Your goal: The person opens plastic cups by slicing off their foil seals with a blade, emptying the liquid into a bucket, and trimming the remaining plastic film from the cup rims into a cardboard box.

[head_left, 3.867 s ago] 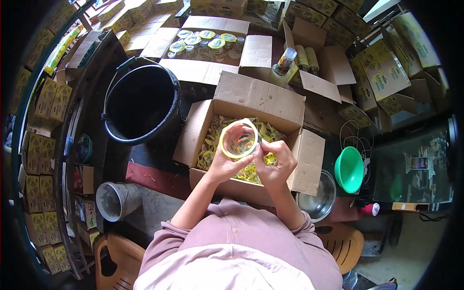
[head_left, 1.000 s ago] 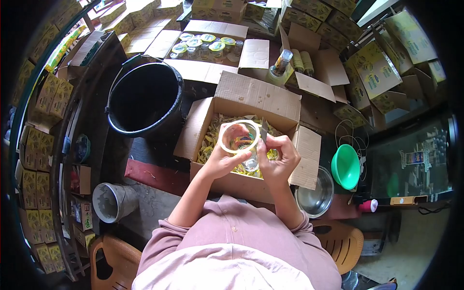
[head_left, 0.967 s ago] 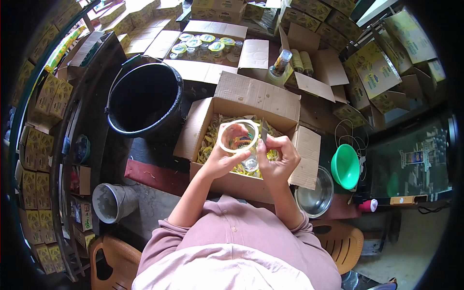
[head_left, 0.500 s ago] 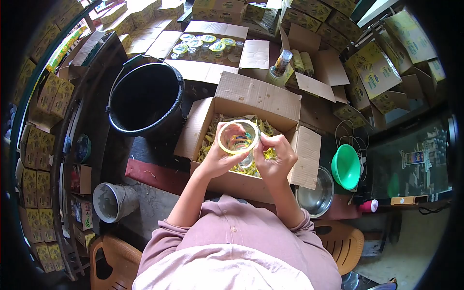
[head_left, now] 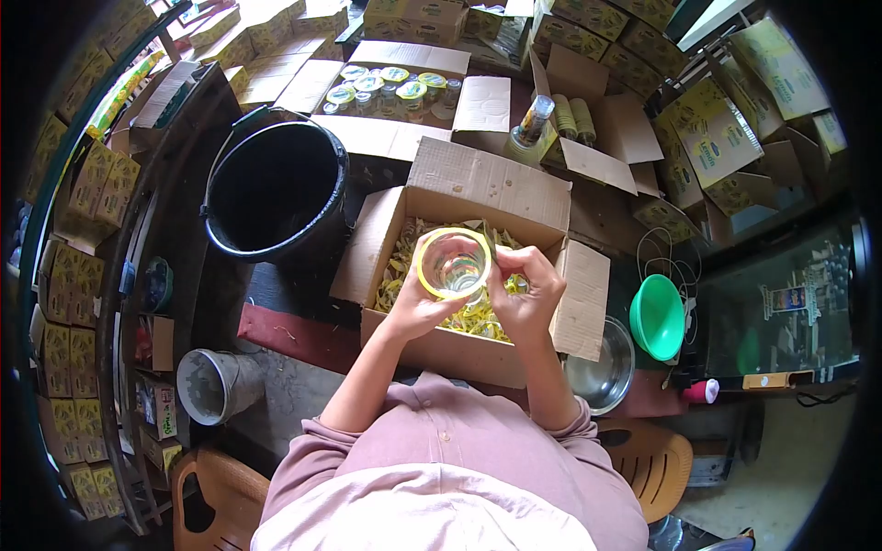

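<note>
A clear plastic cup (head_left: 457,272) with a yellow ring round its rim is tilted so that its open mouth faces me. My left hand (head_left: 415,298) is wrapped round the cup's left side and holds it above the box. At the right edge of the rim my right hand (head_left: 525,294) is closed in a pinch. Whether its fingertips grip the rim itself or a bit of film there, I cannot tell. Below both hands is an open cardboard box (head_left: 487,190) with yellow strips and scraps (head_left: 478,323) inside.
A black bucket (head_left: 234,243) stands left of the box, a grey bucket (head_left: 204,386) lower left. Behind are a carton of lidded cups (head_left: 386,92) and stacked cups (head_left: 533,124). On the right are a green bowl (head_left: 657,317) and a metal bowl (head_left: 611,376), partly under a flap.
The cup has turned slightly in my left hand, its mouth facing me more directly. My right fingers stay pinched at the rim's right edge, having shifted slightly.
</note>
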`<state>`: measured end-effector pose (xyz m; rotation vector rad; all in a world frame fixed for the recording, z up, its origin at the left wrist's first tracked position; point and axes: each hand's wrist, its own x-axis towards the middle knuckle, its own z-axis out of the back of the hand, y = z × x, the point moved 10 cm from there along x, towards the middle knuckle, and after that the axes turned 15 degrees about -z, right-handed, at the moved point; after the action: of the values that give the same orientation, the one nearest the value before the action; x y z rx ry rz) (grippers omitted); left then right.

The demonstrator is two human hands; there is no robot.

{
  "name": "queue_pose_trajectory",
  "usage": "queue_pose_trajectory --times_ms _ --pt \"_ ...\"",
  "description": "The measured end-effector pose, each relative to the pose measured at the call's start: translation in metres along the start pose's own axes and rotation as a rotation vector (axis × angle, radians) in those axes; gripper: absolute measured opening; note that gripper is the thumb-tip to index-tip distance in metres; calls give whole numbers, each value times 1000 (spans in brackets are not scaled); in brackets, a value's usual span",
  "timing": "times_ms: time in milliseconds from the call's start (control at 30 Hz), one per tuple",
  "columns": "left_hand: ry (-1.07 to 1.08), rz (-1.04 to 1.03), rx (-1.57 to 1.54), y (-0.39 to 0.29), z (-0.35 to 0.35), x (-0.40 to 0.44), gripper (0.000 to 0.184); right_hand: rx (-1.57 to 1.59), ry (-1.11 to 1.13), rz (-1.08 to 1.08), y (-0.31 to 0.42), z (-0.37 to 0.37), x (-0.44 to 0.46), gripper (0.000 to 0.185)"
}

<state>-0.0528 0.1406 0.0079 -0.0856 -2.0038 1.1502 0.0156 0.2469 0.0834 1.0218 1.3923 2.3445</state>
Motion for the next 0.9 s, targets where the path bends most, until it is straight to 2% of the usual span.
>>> queue_pose_trajectory --times_ms 100,500,800,900 --pt "-29 -50 100 -4 1 0 66 8 4 -6 -1 0 -5 15" --pt "-47 -8 92 2 3 3 69 -28 -48 12 -1 4 -15 13" --pt "55 -1 214 0 2 7 69 -92 -92 114 2 -1 -11 16" --pt "44 -2 163 2 3 6 70 -60 -53 115 1 -2 -4 17"
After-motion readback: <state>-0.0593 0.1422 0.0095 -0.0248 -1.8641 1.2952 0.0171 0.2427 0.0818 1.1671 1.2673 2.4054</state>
